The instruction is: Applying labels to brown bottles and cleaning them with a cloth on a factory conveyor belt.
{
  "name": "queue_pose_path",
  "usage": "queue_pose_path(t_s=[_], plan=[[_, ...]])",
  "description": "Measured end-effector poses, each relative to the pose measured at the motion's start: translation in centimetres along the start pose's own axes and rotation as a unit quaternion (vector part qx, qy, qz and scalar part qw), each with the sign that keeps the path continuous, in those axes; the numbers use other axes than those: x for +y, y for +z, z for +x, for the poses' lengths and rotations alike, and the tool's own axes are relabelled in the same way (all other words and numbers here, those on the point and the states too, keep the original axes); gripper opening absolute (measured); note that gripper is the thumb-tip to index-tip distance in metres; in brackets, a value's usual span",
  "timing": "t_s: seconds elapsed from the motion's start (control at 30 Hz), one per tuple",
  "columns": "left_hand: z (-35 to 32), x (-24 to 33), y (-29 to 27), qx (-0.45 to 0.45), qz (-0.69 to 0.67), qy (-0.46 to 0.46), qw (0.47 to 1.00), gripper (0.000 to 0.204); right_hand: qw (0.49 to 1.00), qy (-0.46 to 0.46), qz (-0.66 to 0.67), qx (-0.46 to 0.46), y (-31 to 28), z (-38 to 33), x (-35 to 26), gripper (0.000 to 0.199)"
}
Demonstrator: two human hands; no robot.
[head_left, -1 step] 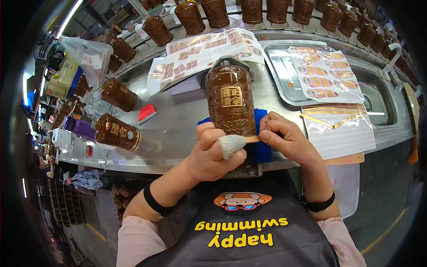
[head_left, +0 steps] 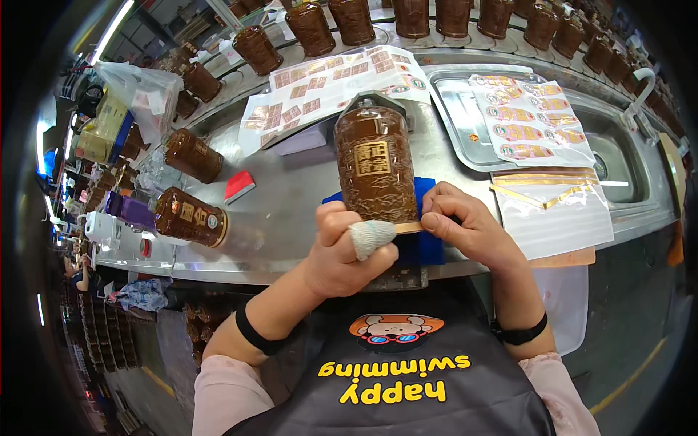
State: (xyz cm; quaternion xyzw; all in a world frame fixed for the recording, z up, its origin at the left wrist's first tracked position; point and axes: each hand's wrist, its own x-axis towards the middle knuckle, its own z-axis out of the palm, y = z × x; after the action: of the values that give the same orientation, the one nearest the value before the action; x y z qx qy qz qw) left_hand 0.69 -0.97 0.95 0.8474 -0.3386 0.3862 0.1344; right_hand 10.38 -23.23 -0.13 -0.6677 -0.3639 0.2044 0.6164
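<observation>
Working at the near edge of a steel counter [head_left: 287, 211], with one brown bottle [head_left: 193, 155] and another brown bottle [head_left: 187, 216] near its left edge, then a red wedge-shaped thing [head_left: 238, 185] just right of both. Next, toward the far edge, showing a sticker sheet [head_left: 313, 87]. Slanting the left forearm [head_left: 280, 301] upward and to the right over the near edge, with the left hand [head_left: 338, 254] curled tightly, a pale finger cover [head_left: 373, 238] against the lower end of the middle bottle [head_left: 374, 167]; cannot tell if gripping or only pressing. Having that bottle mid-counter, base toward the near edge, neck toward the far edge, blue cloth [head_left: 432, 251] beside the base. Slanting the right forearm [head_left: 520, 294] upward and to the left, with the right hand [head_left: 465, 225] turned inward, thumb and index finger narrowed together at the base's right side; cannot tell if pinching anything. Farther right, showing a metal tray [head_left: 458, 120], gold strips [head_left: 544, 206] nearer the front edge, and a sink [head_left: 625, 156].
</observation>
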Motion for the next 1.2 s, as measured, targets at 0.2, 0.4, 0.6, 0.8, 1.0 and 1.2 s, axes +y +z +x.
queue_pose_path(t_s=[0.2, 0.4, 0.6, 0.8, 1.0, 1.2], plan=[[1.8, -0.3, -0.4, -0.047, -0.003, 0.027, 0.999, 0.026, 1.0, -0.003, -0.01, 0.002, -0.2, 0.3, -0.1, 0.025], [1.1, -0.7, -0.3, -0.012, -0.008, 0.022, 1.0, 0.024, 1.0, -0.007, -0.015, 0.006, 0.1, 0.5, -0.1, 0.025], [1.0, -0.5, -0.4, -0.018, 0.001, 0.003, 1.0, 0.025, 0.999, -0.018, -0.042, 0.008, 0.1, 0.5, 0.1, 0.024], [2.2, 0.1, 0.0, -0.054, 0.025, 0.036, 0.998, 0.017, 0.999, -0.022, -0.037, 0.015, 0.2, 0.6, 0.0, 0.023], [2.1, 0.7, 0.1, -0.035, 0.123, -0.048, 0.991, 0.039, 0.999, 0.005, -0.025, 0.045, 0.0, 0.3, 0.4, 0.022], [0.1, 0.9, -0.5, -0.034, 0.068, -0.234, 0.969, 0.06, 0.985, -0.094, -0.138, 0.04, 1.0, 0.5, -0.4, 0.028]])
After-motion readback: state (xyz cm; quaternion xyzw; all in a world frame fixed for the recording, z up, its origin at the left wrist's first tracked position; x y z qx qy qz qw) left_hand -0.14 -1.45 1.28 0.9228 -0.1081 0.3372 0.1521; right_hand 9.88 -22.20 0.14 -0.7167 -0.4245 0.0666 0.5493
